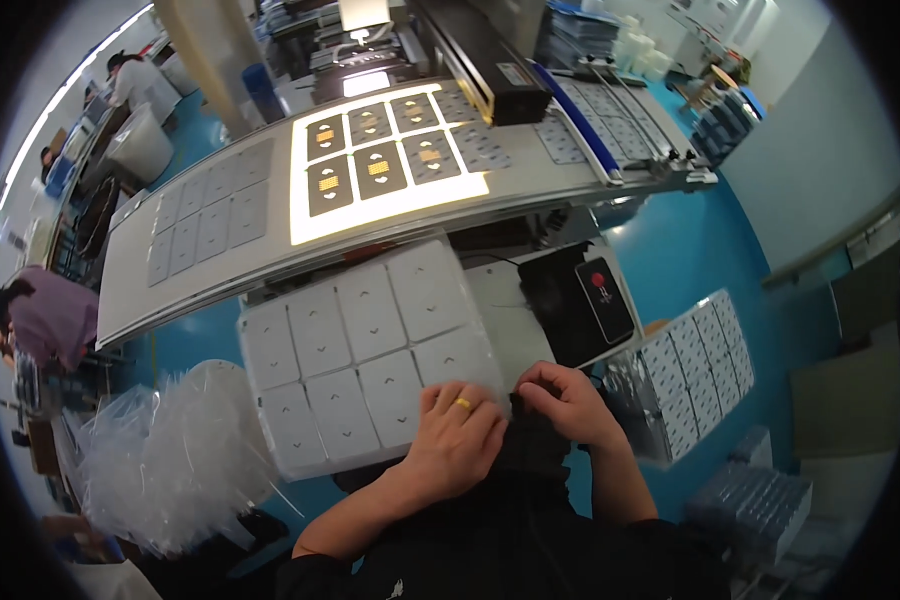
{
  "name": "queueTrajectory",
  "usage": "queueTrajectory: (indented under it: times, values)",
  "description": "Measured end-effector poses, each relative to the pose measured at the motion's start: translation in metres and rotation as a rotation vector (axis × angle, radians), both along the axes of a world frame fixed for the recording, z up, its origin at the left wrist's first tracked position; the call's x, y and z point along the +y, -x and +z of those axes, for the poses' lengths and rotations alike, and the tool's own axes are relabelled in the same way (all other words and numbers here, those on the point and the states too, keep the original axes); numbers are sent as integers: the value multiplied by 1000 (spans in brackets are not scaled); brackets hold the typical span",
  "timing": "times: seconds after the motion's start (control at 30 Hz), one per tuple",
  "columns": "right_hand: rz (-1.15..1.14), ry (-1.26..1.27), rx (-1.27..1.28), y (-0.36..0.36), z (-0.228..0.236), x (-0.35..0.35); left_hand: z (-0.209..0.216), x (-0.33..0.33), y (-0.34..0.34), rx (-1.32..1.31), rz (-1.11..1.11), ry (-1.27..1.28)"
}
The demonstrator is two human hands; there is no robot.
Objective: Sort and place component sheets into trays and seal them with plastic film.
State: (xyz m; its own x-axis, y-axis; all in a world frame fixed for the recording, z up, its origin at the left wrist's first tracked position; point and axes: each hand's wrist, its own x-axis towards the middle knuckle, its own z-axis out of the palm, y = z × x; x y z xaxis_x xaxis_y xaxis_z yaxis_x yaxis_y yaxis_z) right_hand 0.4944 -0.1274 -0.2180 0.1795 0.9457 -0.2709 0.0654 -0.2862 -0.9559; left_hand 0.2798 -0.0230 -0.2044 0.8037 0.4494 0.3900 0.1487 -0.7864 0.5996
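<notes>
A pale grey sheet (375, 352) of rectangular panels with small arrow marks lies tilted in front of me. My left hand (458, 435), with a yellow ring, rests over its near right corner. The fingers are curled and pressed together, and whatever is beneath them is hidden. Just right of that corner, my right hand (567, 400) is closed in a pinch, thumb against forefinger. I cannot make out what is between its fingertips. To the left hangs a bunch of clear plastic film strips (175, 455).
Beyond the sheet runs a long conveyor-like table (280, 180), with patterned sheets under a bright light. A black device (602, 300) with a red mark lies to the right. Another patterned sheet stack (695, 375) stands at the right. Co-workers sit at the far left.
</notes>
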Motion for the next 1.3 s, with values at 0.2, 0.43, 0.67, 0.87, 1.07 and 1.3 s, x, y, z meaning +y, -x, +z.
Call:
queueTrajectory:
  times: [0.2,0.43,0.67,0.87,1.07,1.3]
  values:
    - [262,169,164,1,12,-3,-8,-5,0,29,1,99]
    - [154,171,318,3,-18,-8,-12,-3,-8,150,99,150]
    - [93,180,395,5,-28,-13,-11,-7,-12,186,91,104]
    - [109,171,379,6,-27,-12,-9,-9,-12,182,99,91]
    - [110,116,178,11,-27,-13,0,15,-8,280,134,87]
    - [90,131,269,8,-26,-8,8,20,-6,311,92,95]
